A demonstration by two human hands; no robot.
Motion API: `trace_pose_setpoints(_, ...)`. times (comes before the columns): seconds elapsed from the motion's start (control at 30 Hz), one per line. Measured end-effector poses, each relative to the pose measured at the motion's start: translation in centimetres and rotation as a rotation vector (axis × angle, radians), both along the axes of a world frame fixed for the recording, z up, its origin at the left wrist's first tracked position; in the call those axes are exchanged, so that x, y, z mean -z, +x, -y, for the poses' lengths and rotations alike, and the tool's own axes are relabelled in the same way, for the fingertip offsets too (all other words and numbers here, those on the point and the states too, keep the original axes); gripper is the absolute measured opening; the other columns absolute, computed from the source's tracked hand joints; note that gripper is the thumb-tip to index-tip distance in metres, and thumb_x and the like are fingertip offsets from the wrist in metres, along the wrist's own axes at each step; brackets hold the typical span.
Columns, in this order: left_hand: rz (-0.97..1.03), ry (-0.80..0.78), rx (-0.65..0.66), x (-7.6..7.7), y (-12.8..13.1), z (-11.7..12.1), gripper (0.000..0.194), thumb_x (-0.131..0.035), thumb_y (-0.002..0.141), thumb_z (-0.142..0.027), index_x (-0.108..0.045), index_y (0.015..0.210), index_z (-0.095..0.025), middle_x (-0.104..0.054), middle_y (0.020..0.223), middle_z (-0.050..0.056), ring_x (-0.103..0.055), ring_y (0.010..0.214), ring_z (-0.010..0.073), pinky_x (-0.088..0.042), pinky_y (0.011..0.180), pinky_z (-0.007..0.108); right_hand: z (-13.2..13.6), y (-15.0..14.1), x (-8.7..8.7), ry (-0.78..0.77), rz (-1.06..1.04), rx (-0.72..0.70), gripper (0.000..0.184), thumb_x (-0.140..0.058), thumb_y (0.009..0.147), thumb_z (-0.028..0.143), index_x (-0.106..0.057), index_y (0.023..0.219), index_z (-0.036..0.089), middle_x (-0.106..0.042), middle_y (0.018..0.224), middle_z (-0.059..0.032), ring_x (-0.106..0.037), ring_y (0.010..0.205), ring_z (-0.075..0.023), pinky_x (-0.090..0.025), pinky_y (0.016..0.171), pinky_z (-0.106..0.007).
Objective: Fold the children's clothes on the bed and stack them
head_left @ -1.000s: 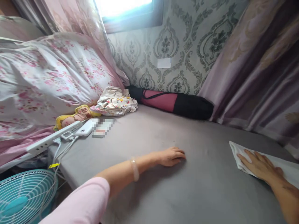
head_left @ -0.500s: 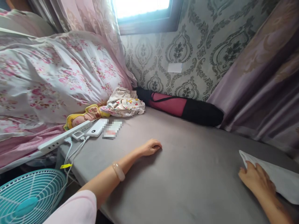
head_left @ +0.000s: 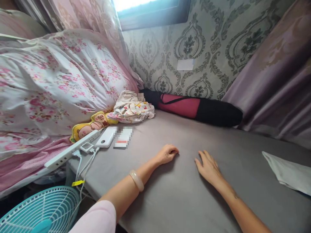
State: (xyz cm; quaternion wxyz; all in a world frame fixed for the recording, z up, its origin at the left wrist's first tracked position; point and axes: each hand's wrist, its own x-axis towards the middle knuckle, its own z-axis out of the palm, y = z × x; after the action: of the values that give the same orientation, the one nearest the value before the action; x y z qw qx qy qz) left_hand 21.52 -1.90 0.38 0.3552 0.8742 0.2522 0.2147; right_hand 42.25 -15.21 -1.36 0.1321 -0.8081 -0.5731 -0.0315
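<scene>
My left hand [head_left: 168, 154] rests on the grey sheet [head_left: 179, 197], its fingers curled together and holding nothing that I can see. A pale bangle [head_left: 137, 180] circles that forearm. To its right, my right hand [head_left: 208, 166] is open over the sheet with fingers spread, a short gap from the left one. Off at the right edge lies a flat, pale, folded piece that looks like cloth [head_left: 289, 173]. Neither hand touches it.
A power strip [head_left: 73, 150] with plugs and cables, a white power bank [head_left: 106, 137] and a blurred-out flat item [head_left: 123, 137] lie left. Crumpled clothing [head_left: 133, 108] and a black and red long bag [head_left: 179, 105] line the back. A turquoise fan [head_left: 41, 210] stands at lower left.
My right hand has left the pale folded piece and moved left towards my left hand. The left hand stays curled on the sheet. The view has shifted slightly.
</scene>
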Motion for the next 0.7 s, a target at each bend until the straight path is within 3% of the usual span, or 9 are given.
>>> trace_pose_setpoints(0.1, -0.044, -0.157, 0.095, -1.2, -1.5, -1.9, 0.026, -0.051, 0.087, -0.019, -0.072, 0.101, -0.016, -0.075, 0.097, 0.005, -0.066, 0.089, 0.0162, -0.05, 0.081, 0.025, -0.4, -3.7, -0.1, -0.089, -0.024, -0.009, 0.057, -0.028, 0.097, 0.04, -0.047, 0.142, 0.011, -0.04, 0.152, -0.0184, -0.035, 0.142, -0.0326, -0.026, 0.111, -0.064)
trace_pose_setpoints(0.17, -0.039, -0.157, 0.027, -2.7, -3.5, -4.4, 0.03, -0.053, 0.085, -0.023, -0.072, 0.107, -0.016, -0.075, 0.098, 0.006, -0.066, 0.086, 0.0168, -0.051, 0.078, 0.025, -0.3, -5.1, -0.2, -0.11, -0.004, -0.003, 0.058, -0.026, 0.099, 0.04, -0.044, 0.145, 0.011, -0.037, 0.154, -0.017, -0.031, 0.144, -0.0317, -0.02, 0.113, -0.065)
trace_pose_setpoints(0.27, 0.008, -0.016, -0.273, -5.8, -7.6, -9.9, 0.033, -0.049, 0.083, -0.021, -0.072, 0.107, -0.015, -0.074, 0.102, 0.007, -0.068, 0.086, 0.0175, -0.052, 0.08, 0.027, 0.1, -5.8, -0.3, -0.103, 0.031, 0.003, 0.058, -0.025, 0.1, 0.039, -0.042, 0.147, 0.011, -0.036, 0.156, -0.0158, -0.029, 0.145, -0.0303, -0.016, 0.115, -0.062)
trace_pose_setpoints(0.33, -0.011, 0.16, -0.616, -8.1, -10.8, -14.0, 0.031, -0.05, 0.082, -0.023, -0.074, 0.102, -0.018, -0.074, 0.1, 0.004, -0.067, 0.092, 0.0186, -0.05, 0.086, 0.027, 0.2, -5.8, -0.3, -0.095, 0.042, 0.012, 0.057, -0.024, 0.1, 0.038, -0.043, 0.147, 0.011, -0.037, 0.155, -0.0157, -0.029, 0.145, -0.0301, -0.016, 0.116, -0.061)
trace_pose_setpoints(0.37, -0.012, 0.197, -0.727, -9.2, -12.5, -15.9, 0.034, -0.047, 0.082, -0.022, -0.072, 0.105, -0.016, -0.074, 0.104, 0.006, -0.066, 0.097, 0.0207, -0.049, 0.091, 0.029, 0.2, -5.7, -0.3, -0.092, 0.047, 0.014, 0.057, -0.024, 0.1, 0.038, -0.044, 0.146, 0.011, -0.037, 0.155, -0.0158, -0.029, 0.145, -0.0301, -0.015, 0.116, -0.061)
trace_pose_setpoints(0.47, -0.045, 0.248, -0.935, -11.8, -17.0, -20.4, 0.04, -0.046, 0.079, -0.019, -0.07, 0.109, -0.009, -0.07, 0.111, 0.015, -0.06, 0.109, 0.0294, -0.044, 0.098, 0.041, 0.2, -5.8, -0.3, -0.087, 0.058, 0.018, 0.057, -0.024, 0.1, 0.037, -0.044, 0.146, 0.011, -0.039, 0.154, -0.0156, -0.03, 0.144, -0.03, -0.016, 0.116, -0.061)
trace_pose_setpoints(0.57, -0.104, 0.27, -1.03, -12.9, -20.2, -22.9, 0.029, -0.053, 0.075, -0.022, -0.073, 0.092, -0.012, -0.069, 0.107, 0.017, -0.051, 0.121, 0.0351, -0.033, 0.108, 0.049, 0.1, -5.9, -0.2, -0.078, 0.069, 0.023, 0.056, -0.024, 0.1, 0.037, -0.046, 0.145, 0.012, -0.04, 0.154, -0.0151, -0.032, 0.144, -0.0297, -0.016, 0.116, -0.06)
trace_pose_setpoints(0.7, -0.138, 0.27, -1.015, -12.7, -21.4, -24.8, 0.02, -0.056, 0.077, -0.033, -0.066, 0.07, -0.017, -0.068, 0.092, 0.013, -0.048, 0.122, 0.0365, -0.028, 0.109, 0.055, 0.1, -6.0, -0.3, -0.065, 0.079, 0.025, 0.056, -0.024, 0.099, 0.036, -0.046, 0.144, 0.01, -0.041, 0.153, -0.0152, -0.033, 0.143, -0.03, -0.016, 0.116, -0.06)
